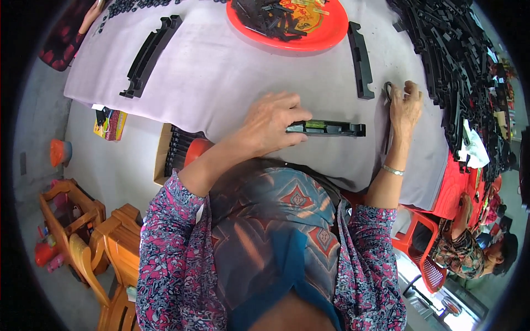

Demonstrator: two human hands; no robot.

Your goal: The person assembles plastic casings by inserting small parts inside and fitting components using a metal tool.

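My left hand (271,122) is closed on the left end of a narrow black plastic housing (331,129), which lies crosswise on the cloth near my body. Pale and greenish pieces show inside its channel. My right hand (406,109), a bracelet at the wrist, is farther right with fingers bent around a thin dark tool (388,91). That tool has a looped end; its exact kind is unclear. Just beyond the right hand lies another long black plastic part (360,62). A similar dark part (150,57) rests toward the left.
A red plate (331,38) of small black pieces stands at the far middle. Many black parts (450,60) are heaped along the right, and small black pieces (130,6) lie far left. A person (469,251) sits at right; another person's hand (93,15) reaches in far left.
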